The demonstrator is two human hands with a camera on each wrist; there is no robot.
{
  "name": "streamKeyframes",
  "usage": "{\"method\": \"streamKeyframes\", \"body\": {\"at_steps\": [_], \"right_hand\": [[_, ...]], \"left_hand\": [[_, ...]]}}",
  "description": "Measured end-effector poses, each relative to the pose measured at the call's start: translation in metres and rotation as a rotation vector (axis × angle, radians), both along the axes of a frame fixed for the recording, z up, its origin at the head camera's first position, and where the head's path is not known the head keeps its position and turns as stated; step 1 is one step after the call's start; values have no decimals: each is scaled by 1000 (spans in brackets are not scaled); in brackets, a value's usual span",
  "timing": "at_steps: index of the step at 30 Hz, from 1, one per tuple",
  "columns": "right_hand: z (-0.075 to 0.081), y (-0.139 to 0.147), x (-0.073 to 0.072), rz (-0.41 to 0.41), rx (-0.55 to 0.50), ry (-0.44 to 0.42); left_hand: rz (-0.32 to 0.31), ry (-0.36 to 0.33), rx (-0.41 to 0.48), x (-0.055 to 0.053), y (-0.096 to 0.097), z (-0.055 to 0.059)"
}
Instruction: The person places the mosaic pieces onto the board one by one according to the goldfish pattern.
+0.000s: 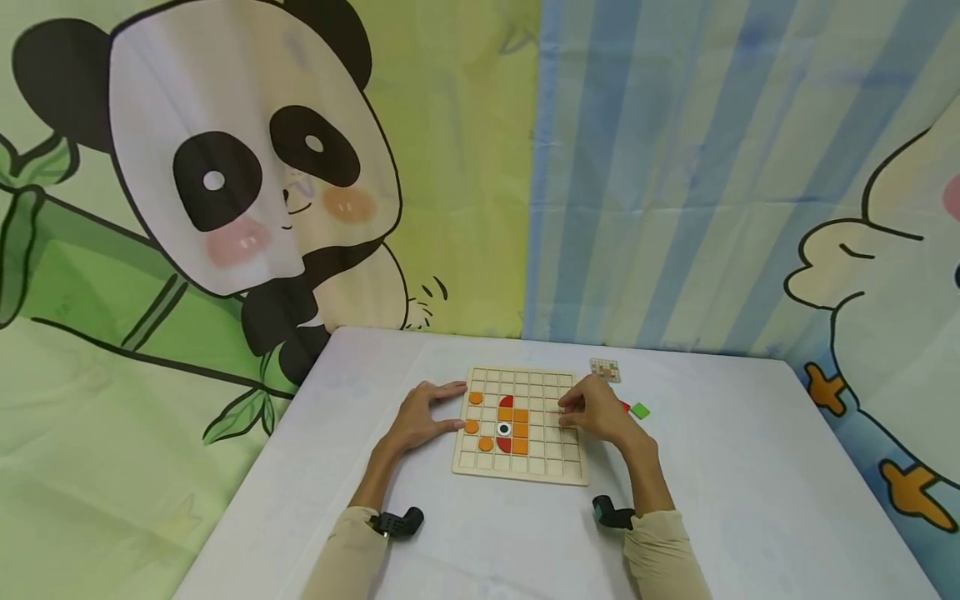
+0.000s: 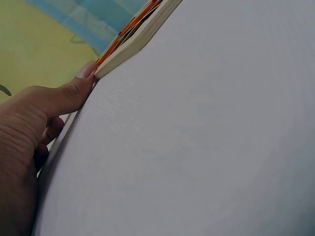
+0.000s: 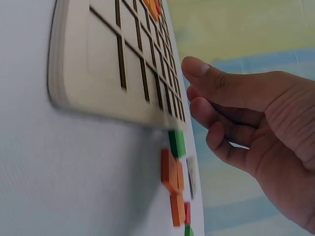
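A square wooden grid board point(image 1: 551, 467) lies on the table. Orange squares point(image 1: 520, 431), red quarter-round pieces point(image 1: 506, 402), orange discs point(image 1: 486, 444) and a black-and-white eye piece point(image 1: 504, 429) sit in its left half. My left hand point(image 1: 420, 417) touches the board's left edge, thumb and index finger spread apart. In the left wrist view the thumb point(image 2: 87, 71) rests against the board's corner. My right hand point(image 1: 596, 408) hovers over the board's right side with fingers loosely bent. No piece shows between its thumb and fingers in the right wrist view.
Right of the board lie loose pieces: a green one point(image 1: 640, 410), a red one partly hidden by the right hand, and orange blocks point(image 3: 170, 172). A small patterned card point(image 1: 606, 370) lies behind them. Printed curtains point(image 1: 465, 208) stand behind the white table point(image 1: 750, 467).
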State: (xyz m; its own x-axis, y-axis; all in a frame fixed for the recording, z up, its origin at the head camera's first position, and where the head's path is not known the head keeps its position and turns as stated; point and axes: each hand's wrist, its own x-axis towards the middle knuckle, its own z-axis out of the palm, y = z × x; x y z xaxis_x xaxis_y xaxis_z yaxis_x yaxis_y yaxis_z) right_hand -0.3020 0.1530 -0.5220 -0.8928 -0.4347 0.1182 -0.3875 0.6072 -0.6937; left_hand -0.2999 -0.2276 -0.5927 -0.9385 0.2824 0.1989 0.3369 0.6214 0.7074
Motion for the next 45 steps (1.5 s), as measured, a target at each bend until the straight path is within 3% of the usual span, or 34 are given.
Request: {"method": "streamKeyframes", "body": {"at_steps": [8, 22, 31, 45], "right_hand": [[1, 33, -2, -47, 9, 13], [1, 70, 4, -144, 49, -51], [-8, 82, 8, -216, 87, -82], [-12, 89, 14, -255, 89, -107]], "left_hand": [[-3, -1, -4, 0, -2, -2], [-9, 2, -4, -2, 2, 0], [-6, 3, 8, 0, 2, 3], [7, -12, 1, 0, 0, 0]]}}
